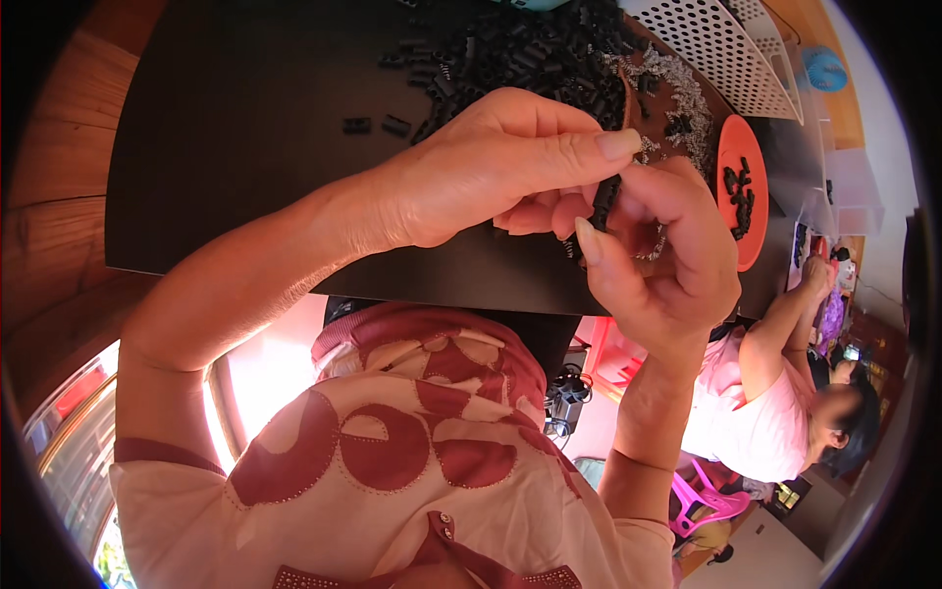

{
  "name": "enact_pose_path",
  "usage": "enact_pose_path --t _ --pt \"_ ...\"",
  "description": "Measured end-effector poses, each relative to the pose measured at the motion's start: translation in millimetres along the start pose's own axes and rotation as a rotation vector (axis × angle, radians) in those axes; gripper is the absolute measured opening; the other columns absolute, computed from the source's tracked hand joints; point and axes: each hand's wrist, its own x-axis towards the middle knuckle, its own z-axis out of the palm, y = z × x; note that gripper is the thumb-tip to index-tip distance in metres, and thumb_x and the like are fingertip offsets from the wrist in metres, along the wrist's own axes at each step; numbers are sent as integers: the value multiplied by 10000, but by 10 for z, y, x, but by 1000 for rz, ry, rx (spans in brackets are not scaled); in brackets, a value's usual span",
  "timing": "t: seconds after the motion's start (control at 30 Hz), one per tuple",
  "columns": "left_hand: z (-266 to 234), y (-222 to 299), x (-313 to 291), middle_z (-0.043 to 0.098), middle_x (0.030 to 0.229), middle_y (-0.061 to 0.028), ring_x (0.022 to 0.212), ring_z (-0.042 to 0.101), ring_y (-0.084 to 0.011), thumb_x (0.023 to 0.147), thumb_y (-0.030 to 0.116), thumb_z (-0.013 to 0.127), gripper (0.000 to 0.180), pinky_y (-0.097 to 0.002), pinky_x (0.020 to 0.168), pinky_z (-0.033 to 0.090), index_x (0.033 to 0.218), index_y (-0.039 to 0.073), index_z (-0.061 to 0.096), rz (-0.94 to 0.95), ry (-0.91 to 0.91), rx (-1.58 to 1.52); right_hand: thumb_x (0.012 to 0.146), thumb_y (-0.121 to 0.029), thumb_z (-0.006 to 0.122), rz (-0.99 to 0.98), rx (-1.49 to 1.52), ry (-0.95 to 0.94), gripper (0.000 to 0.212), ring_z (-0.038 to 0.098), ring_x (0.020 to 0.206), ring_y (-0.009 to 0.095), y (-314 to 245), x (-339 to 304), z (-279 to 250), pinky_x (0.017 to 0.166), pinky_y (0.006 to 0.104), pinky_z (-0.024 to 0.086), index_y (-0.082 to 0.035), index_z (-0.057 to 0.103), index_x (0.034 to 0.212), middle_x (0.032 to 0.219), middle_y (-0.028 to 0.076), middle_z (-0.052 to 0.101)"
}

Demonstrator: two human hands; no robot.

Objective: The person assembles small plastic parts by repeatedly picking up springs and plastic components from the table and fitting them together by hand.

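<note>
Both of my hands meet over the dark tabletop, closed around one small black ribbed plastic piece point(605, 199). My left hand point(510, 162) comes from the left, its thumb laid over the top and its fingers curled beneath. My right hand point(677, 250) pinches the piece from the other side, thumb against its lower end. Fingers cover much of the piece, so its full shape is hidden. Just beyond the hands lies a heap of similar black plastic pieces point(510, 74). Beside that heap, small silvery coil springs point(695, 93) are spread out.
An orange plate point(729, 133) with several black pieces stands to the right. A white perforated basket point(721, 39) is at the back right. Two loose black pieces point(396, 126) lie left of the heap. Another person in pink point(756, 412) works at the far right.
</note>
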Motion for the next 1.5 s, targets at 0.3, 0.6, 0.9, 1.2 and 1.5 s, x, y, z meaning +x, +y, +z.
enact_pose_path --t 0.3,0.6,0.9,1.2,1.5 --pt "-17 9 -4 577 650 6 500 512 -28 957 329 634 330 -176 397 329 777 54 608 -90 -40 12 739 -183 807 28 21 29 292 405 477 74 44 -41 9 405 229 314 -61 580 877 627 -2 472" --pt "-24 1 -7 610 599 -24 453 521 -31 945 323 655 338 -161 361 329 746 54 608 -103 -48 12 722 -166 819 101 185 134 319 343 460 51 104 -128 148 406 216 272 -69 529 811 547 -22 417" --pt "36 59 -19 600 583 -23 445 512 -35 938 308 663 328 -166 367 333 733 54 633 -67 -4 81 745 -126 804 10 164 127 280 345 478 47 128 -133 131 421 219 272 -55 545 825 554 -30 409" --pt "-6 80 -23 579 590 -50 438 457 -57 994 286 548 361 -197 373 266 751 35 638 118 97 94 891 -120 712 563 -170 413 166 503 669 13 535 -310 -687 612 173 408 19 680 975 751 -36 594" --pt "-49 99 0 510 566 -36 430 355 -65 1017 313 478 398 -209 419 284 735 51 580 179 198 107 946 -232 659 809 -335 224 268 389 635 22 1086 -575 -1396 543 201 288 33 698 925 697 -60 524"
